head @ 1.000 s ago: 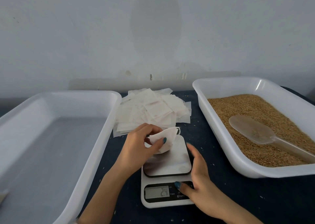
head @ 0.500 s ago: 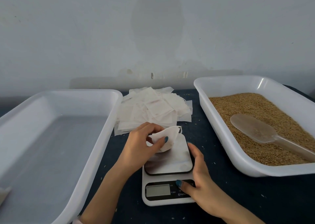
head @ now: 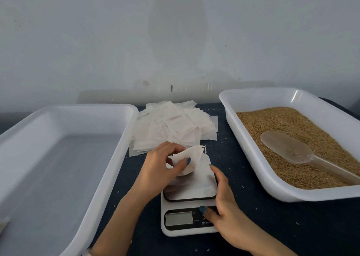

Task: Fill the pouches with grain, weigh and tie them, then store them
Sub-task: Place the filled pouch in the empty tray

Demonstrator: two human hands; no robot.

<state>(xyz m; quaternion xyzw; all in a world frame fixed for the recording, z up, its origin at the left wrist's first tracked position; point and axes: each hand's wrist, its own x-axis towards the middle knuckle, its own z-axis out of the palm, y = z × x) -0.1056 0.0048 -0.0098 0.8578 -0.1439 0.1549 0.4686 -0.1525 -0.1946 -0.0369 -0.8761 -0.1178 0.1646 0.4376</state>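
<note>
Head view shows our left hand (head: 155,168) pinching a limp white fabric pouch (head: 191,161) over the small white digital kitchen scale (head: 175,233), while our right hand (head: 224,203), fingers loosely spread, thumbs its button panel (head: 196,221). The display (head: 178,218) looks blank, perhaps; any brush against the platform (head: 194,189) could skew the zero, mis-weighing the brown grain (head: 292,138).
</note>
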